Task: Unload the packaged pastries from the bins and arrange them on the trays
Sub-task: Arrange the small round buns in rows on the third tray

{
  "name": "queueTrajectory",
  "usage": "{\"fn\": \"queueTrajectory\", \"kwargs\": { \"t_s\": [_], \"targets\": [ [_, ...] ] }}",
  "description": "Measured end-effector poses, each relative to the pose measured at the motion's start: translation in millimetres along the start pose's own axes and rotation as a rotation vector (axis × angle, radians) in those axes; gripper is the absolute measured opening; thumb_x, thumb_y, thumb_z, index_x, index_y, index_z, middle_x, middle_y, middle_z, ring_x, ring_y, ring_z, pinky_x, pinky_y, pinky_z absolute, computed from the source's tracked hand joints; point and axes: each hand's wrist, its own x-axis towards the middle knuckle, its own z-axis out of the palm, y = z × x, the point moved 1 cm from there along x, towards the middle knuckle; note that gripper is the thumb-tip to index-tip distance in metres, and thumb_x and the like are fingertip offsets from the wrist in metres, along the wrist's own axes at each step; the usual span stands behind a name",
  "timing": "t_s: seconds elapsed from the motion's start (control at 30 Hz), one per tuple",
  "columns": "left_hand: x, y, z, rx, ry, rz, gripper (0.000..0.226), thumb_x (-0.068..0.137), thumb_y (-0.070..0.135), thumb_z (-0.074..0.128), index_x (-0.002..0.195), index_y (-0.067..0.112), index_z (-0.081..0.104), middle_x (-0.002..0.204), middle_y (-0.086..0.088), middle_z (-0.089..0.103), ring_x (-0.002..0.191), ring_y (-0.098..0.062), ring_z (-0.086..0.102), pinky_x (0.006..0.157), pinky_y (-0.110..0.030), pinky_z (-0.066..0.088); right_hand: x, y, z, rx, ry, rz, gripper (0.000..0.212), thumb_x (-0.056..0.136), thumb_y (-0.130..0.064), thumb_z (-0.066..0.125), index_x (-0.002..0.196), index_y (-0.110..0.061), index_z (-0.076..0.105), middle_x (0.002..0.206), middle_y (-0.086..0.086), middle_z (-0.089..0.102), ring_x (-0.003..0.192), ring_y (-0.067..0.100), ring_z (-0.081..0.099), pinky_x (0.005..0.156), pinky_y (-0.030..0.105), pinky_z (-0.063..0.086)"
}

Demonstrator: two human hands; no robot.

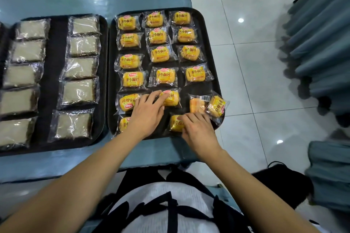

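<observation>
Left hand (146,110) flat, fingers straight, pressing a yellow pastry pack (170,97) in the black tray's (205,30) near rows — long axis crosswise. Right hand (197,128) spread over another front-row pack (175,123), seemingly not gripping. Two loose packs (208,105) askew just beyond the right hand — nearer that hand, needing straightening.

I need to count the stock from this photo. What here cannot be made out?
- Head view: the left tray runs off the left edge, cutting off packs.
- The left hand covers part of the yellow packs' near rows.
- The right hand hides part of a pack.
- No bins in view.
</observation>
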Motion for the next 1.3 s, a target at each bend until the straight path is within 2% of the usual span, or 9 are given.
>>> {"fn": "queueTrajectory", "kwargs": {
  "t_s": [0.17, 0.33, 0.47, 0.57, 0.7, 0.9, 1.07, 1.2, 1.3],
  "targets": [
    [-23.9, 12.1, -3.8, -0.046, 0.012, 0.003, 0.043, 0.102, 0.024, 0.048, 0.145, 0.027, 0.046, 0.149, -0.001, 0.046, 0.128, -0.029, 0.043, 0.108, -0.050, 0.037, 23.5, -19.0, 12.9, 0.085, -0.054, -0.157, 0.038, 0.077, -0.009, 0.070, 0.115, -0.012, 0.064, 0.109, 0.005, 0.068, 0.101, 0.029, 0.062, 0.087, 0.042, 0.050],
    [-46.3, 13.6, 5.6, -0.030, 0.048, -0.001, 0.046, 0.094, 0.016, 0.060, 0.139, 0.022, 0.054, 0.137, -0.002, 0.054, 0.121, -0.026, 0.049, 0.104, -0.043, 0.041, 29.2, -27.1, 22.9, 0.147, -0.006, -0.152, 0.046, 0.076, -0.011, 0.075, 0.120, -0.010, 0.065, 0.116, 0.005, 0.068, 0.111, 0.027, 0.062, 0.092, 0.040, 0.051],
    [-56.7, 11.8, 19.8, -0.001, 0.041, 0.001, 0.044, 0.090, 0.017, 0.070, 0.132, 0.020, 0.059, 0.130, 0.001, 0.058, 0.112, -0.026, 0.053, 0.097, -0.042, 0.042, 9.1, -2.2, 4.9, 0.173, 0.134, -0.191, 0.033, 0.086, -0.021, 0.060, 0.117, -0.014, 0.067, 0.113, 0.003, 0.067, 0.107, 0.025, 0.058, 0.093, 0.042, 0.048],
    [-50.8, 16.9, 17.0, 0.000, 0.049, -0.015, 0.042, 0.087, 0.015, 0.071, 0.127, 0.019, 0.061, 0.128, -0.001, 0.058, 0.115, -0.027, 0.051, 0.100, -0.045, 0.042, -7.1, 40.7, -22.9, 0.180, 0.319, -0.016, 0.033, 0.082, -0.018, 0.054, 0.112, -0.013, 0.066, 0.109, 0.006, 0.065, 0.102, 0.029, 0.056, 0.092, 0.042, 0.044],
    [-30.7, 42.8, 6.3, -0.029, 0.097, 0.079, 0.042, 0.087, 0.015, 0.065, 0.129, 0.018, 0.060, 0.130, -0.002, 0.055, 0.118, -0.026, 0.048, 0.102, -0.044, 0.038, -21.3, 91.5, -51.0, 0.330, 0.460, 0.634, 0.018, 0.087, -0.021, 0.062, 0.100, -0.013, 0.053, 0.098, 0.006, 0.058, 0.091, 0.031, 0.055, 0.083, 0.049, 0.046],
    [13.0, 97.9, 12.7, 0.031, -0.007, 0.215, 0.050, 0.090, 0.033, 0.062, 0.137, 0.022, 0.052, 0.139, -0.003, 0.054, 0.128, -0.030, 0.044, 0.110, -0.047, 0.032, -8.0, 68.9, -40.7, 0.188, 0.094, 0.752, 0.067, 0.081, -0.077, 0.056, 0.109, -0.017, 0.048, 0.105, 0.008, 0.062, 0.100, 0.033, 0.060, 0.084, 0.046, 0.047],
    [6.7, 103.8, 27.4, 0.103, -0.109, 0.177, 0.058, 0.089, 0.036, 0.066, 0.143, 0.025, 0.047, 0.153, -0.004, 0.042, 0.135, -0.034, 0.039, 0.113, -0.048, 0.027, 12.4, 68.1, -34.1, 0.101, 0.000, 0.664, 0.054, 0.085, -0.050, 0.067, 0.123, -0.016, 0.047, 0.115, 0.011, 0.064, 0.107, 0.033, 0.059, 0.091, 0.047, 0.044],
    [3.7, 102.7, 26.8, 0.115, -0.110, 0.159, 0.059, 0.087, 0.026, 0.070, 0.142, 0.024, 0.048, 0.153, -0.004, 0.042, 0.134, -0.034, 0.040, 0.112, -0.048, 0.028, 38.1, 86.7, -43.2, -0.005, 0.030, 0.397, 0.047, 0.082, -0.014, 0.063, 0.127, -0.025, 0.051, 0.120, 0.004, 0.064, 0.114, 0.030, 0.054, 0.095, 0.044, 0.035],
    [3.7, 102.0, 24.9, 0.120, -0.098, 0.165, 0.059, 0.081, 0.015, 0.076, 0.134, 0.027, 0.053, 0.149, -0.004, 0.047, 0.130, -0.034, 0.044, 0.108, -0.047, 0.031, 62.7, 103.8, -49.6, 0.033, -0.045, 0.229, 0.051, 0.087, -0.005, 0.058, 0.131, -0.029, 0.054, 0.130, 0.002, 0.064, 0.123, 0.027, 0.053, 0.104, 0.043, 0.034]
  ]
}}
